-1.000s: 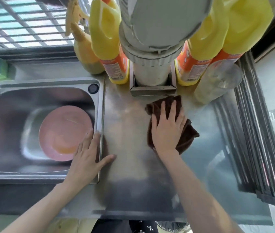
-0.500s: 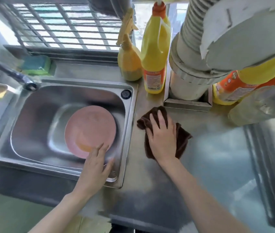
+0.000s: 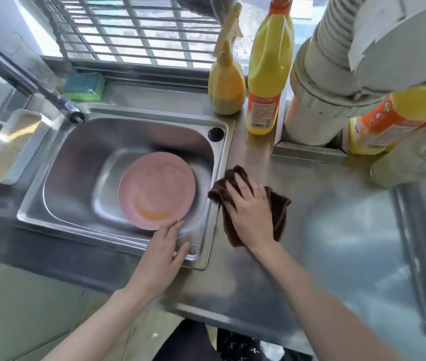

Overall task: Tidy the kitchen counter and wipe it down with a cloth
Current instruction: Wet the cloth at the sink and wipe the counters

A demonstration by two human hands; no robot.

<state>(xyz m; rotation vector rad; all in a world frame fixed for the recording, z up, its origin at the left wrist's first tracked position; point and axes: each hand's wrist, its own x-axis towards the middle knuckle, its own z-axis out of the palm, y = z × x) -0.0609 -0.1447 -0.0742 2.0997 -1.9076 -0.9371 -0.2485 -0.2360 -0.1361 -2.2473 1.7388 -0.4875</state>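
Observation:
A dark brown cloth [image 3: 279, 212] lies crumpled on the steel counter [image 3: 337, 230], right beside the sink's right rim. My right hand [image 3: 252, 212] presses flat on the cloth with straight, spread fingers. My left hand [image 3: 161, 252] rests flat on the front right corner of the sink rim [image 3: 199, 254], fingers straight, holding nothing. Inside the steel sink lies a pink plate [image 3: 156, 190] with some orange liquid in it.
At the back stand a yellow spray bottle [image 3: 226, 84], a yellow detergent bottle [image 3: 268, 71], a thick grey pipe [image 3: 318, 95] in a steel collar, and more bottles [image 3: 381, 128] at the right. A green-yellow sponge [image 3: 84, 86] and the tap [image 3: 40, 87] are behind the sink. A white tray [image 3: 9, 147] sits left.
My right hand has slid the cloth leftward across the counter up to the sink's rim. My left hand has stayed on the sink's front corner. The camera has swung left.

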